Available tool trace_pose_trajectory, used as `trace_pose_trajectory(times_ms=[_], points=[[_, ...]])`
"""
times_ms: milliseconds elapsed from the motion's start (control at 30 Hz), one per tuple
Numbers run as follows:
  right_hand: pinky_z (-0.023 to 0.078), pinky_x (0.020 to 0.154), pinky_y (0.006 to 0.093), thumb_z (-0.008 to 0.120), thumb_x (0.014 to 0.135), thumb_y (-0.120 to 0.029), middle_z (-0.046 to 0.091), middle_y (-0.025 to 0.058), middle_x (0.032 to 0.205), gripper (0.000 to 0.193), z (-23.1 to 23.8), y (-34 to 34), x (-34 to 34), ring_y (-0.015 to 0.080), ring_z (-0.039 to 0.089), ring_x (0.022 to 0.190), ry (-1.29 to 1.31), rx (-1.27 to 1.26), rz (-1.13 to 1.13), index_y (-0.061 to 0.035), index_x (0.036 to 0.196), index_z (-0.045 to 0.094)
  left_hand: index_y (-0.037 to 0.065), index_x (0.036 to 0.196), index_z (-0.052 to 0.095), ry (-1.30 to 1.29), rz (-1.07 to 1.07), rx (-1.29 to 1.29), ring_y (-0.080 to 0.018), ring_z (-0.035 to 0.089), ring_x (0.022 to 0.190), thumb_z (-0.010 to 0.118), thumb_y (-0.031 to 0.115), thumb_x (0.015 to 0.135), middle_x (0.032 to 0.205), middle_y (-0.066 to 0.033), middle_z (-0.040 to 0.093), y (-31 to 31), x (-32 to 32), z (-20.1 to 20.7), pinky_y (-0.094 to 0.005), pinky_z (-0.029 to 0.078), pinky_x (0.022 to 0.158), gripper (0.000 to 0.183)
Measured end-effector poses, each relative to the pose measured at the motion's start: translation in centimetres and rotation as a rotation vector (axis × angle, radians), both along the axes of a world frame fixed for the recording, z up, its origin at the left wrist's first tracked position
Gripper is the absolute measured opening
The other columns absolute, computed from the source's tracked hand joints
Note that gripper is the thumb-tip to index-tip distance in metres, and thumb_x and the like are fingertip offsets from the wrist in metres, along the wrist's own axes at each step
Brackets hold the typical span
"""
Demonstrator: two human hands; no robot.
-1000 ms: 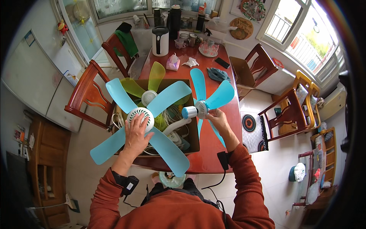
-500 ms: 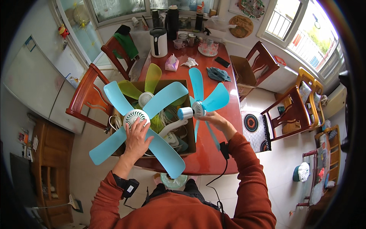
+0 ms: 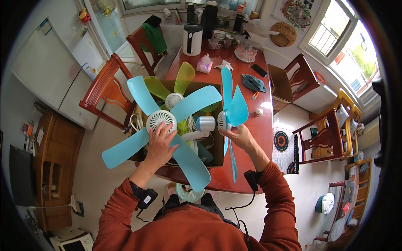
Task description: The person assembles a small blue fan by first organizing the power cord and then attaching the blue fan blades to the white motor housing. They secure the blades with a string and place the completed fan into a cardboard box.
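Observation:
My left hand (image 3: 159, 145) lies over the white hub of a large light-blue ceiling fan (image 3: 161, 119), fingers stretched and thumb apart. This fan rests on top of a cardboard box (image 3: 217, 155), its blades reaching past the sides. My right hand (image 3: 242, 137) grips a second blue fan (image 3: 223, 120) by its white hub, beside the box's right edge. That fan is tipped on its side, its white-and-blue motor pointing left. A fan with yellow-green blades (image 3: 184, 77) sits in the box behind the large one. Loose cables and a white arm-like part show beneath them.
The box stands on a red-brown table (image 3: 255, 157). Toward the back are a white kettle (image 3: 192, 39), a tissue pack (image 3: 204, 64), a grey-blue cloth (image 3: 253, 83) and a phone (image 3: 259, 70). Wooden chairs (image 3: 109, 90) flank the table. Black adapters (image 3: 147, 198) hang near both wrists.
My right hand has turned the second fan so its blades stand more edge-on, with its motor over the box. The whole view has shifted, moving the scene right. My left hand stays on the hub.

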State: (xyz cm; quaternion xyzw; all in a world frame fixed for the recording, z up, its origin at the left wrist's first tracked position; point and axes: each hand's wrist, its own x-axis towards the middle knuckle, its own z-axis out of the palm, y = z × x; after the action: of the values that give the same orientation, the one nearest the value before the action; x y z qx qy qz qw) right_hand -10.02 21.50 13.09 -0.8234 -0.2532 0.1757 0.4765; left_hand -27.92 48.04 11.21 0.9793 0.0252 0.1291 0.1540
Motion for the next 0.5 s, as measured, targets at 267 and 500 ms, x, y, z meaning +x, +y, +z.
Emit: trace_pose_trajectory(times_ms=[267, 500], points=[[0.053, 0.084, 0.0380, 0.077, 0.075, -0.045, 0.070, 0.0143, 0.098, 0.082, 4.4, 3.2, -1.2, 0.0281, 0.068, 0.096, 0.009, -0.149, -0.010, -0.0055, 0.138, 0.045, 0.011, 0.125, 0.058, 0.036, -0.004, 0.004, -0.0314, 0.029, 0.140, 0.075, 0.021, 0.078, 0.144, -0.0074, 0.042, 0.0, -0.2, 0.2, -0.0610, 0.019, 0.112, 0.051], [0.051, 0.082, 0.0406, 0.074, 0.074, -0.055, 0.065, 0.0188, 0.106, 0.082, 7.0, 6.6, -3.8, 0.0320, 0.065, 0.099, -0.217, -0.213, 0.062, -0.0073, 0.136, 0.049, 0.009, 0.125, 0.057, 0.032, 0.140, -0.155, -0.0338, 0.039, 0.133, 0.075, 0.029, 0.080, 0.136, -0.0146, 0.048, 0.3, 0.7, 1.1, -0.0601, 0.025, 0.109, 0.053]])
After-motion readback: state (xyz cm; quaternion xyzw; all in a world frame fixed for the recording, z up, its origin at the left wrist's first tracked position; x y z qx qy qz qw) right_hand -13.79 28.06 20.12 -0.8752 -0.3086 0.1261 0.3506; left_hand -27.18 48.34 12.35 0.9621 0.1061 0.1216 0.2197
